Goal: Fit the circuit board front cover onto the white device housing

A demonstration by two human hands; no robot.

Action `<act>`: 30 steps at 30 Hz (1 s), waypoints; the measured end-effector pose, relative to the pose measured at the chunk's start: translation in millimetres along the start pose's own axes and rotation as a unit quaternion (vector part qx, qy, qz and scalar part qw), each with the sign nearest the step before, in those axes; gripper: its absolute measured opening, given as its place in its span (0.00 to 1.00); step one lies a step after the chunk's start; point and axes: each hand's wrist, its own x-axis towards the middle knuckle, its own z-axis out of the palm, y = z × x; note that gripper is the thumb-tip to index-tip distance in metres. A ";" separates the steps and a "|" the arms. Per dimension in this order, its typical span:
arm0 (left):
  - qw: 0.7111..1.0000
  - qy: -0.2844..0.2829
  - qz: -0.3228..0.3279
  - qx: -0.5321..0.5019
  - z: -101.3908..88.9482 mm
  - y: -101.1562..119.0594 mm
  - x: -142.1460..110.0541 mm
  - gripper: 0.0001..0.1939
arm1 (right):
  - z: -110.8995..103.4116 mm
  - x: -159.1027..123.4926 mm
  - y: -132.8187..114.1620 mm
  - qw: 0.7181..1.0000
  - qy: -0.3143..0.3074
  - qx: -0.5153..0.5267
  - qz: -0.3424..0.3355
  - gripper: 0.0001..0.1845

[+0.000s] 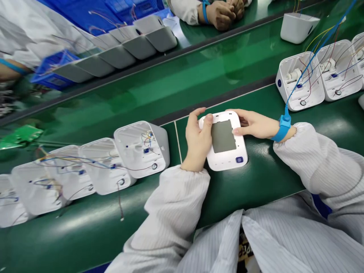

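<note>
A white device front panel (226, 161) with a grey screen and a small blue button is held a little above the green work surface. My left hand (199, 138) grips its upper left edge, the thumb lying on the face beside the screen. From the other side my right hand (250, 123) holds the upper right edge, thumb on the front and the other fingers partly hidden behind. Around my right wrist sits a blue wrist strap (282, 128) with a cord running up. An open white housing (163, 146) with wires inside stands left of my left hand.
Several more wired white housings line the bench (148, 227) at left, and others (301, 81) stand at right. Beyond a green conveyor strip (241, 57) are grey housings (129, 51), blue bins (54, 68) and co-workers' hands (220, 15). The blue cord (315, 53) crosses the right housings.
</note>
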 end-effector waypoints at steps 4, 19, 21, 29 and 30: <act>0.990 0.066 -0.088 -0.088 20.9 8.1 -31.8 0.26 | 12.8 -0.1 0.3 0.978 0.179 -0.106 0.015 0.17; 0.976 0.054 -0.112 -0.178 32.0 16.6 -45.9 0.33 | 15.1 6.2 -6.3 0.937 0.258 -0.234 0.023 0.22; 0.978 0.051 -0.096 -0.180 32.4 16.0 -44.3 0.32 | 15.1 3.3 -5.3 0.940 0.259 -0.223 0.018 0.21; 0.971 -0.006 -0.063 -0.230 30.6 11.0 -32.5 0.20 | 12.8 -8.7 -1.2 0.938 0.285 -0.192 0.043 0.24; 0.968 -0.018 -0.060 -0.242 29.8 10.2 -31.9 0.19 | 12.5 -9.6 -1.6 0.943 0.277 -0.176 0.055 0.27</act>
